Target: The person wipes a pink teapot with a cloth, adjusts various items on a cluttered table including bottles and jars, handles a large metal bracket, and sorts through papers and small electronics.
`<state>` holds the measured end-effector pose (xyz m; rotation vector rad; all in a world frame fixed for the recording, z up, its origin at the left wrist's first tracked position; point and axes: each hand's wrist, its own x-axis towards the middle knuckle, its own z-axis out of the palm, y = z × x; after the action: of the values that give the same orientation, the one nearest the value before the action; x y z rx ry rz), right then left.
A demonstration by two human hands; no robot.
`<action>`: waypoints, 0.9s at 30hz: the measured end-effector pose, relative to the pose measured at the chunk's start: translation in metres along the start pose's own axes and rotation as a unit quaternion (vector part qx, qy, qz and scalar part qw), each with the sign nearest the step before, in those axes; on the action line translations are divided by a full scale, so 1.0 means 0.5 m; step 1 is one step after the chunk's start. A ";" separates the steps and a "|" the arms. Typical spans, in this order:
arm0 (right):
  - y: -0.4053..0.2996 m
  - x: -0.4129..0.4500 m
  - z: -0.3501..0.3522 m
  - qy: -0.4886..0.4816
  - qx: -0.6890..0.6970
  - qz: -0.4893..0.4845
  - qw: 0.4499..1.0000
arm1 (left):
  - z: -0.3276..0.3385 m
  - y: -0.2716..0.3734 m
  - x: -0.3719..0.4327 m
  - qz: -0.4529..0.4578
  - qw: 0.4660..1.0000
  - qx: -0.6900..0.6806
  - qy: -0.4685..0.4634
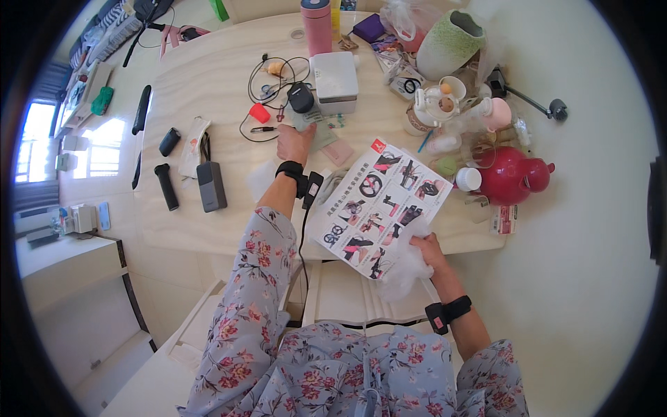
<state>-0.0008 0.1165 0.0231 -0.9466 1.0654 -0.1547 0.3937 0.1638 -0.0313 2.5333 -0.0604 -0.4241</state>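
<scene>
My left hand (296,142) reaches over the table, its fingertips at a small greenish packet (308,119), close to a black pen (263,129); whether it grips the packet I cannot tell. In my right hand (428,251) is a wad of white, fluffy, cotton-like material (406,271), along with the lower edge of a printed instruction sheet (383,208) with pictures of bicycle parts. A pink paper piece (337,152) lies beyond the sheet. Near my left fingers are a red cup-like piece (260,112) and a black rounded device (300,97).
A white box (335,81) and a pink bottle (316,28) stand at the back. On the right are a green-white vase (451,46), a red piggy bank (513,176) and bottles. A grey power bank (211,186) and a black cylinder (167,187) lie left.
</scene>
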 end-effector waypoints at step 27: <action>-0.022 -0.010 0.019 -0.021 -0.020 0.037 0.999 | -0.297 -0.255 0.042 0.239 0.918 0.070 -0.308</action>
<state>0.0079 0.1180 0.0358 -0.9420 1.0664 -0.0520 0.4538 0.3464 0.0110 2.3019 -0.9523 -1.0160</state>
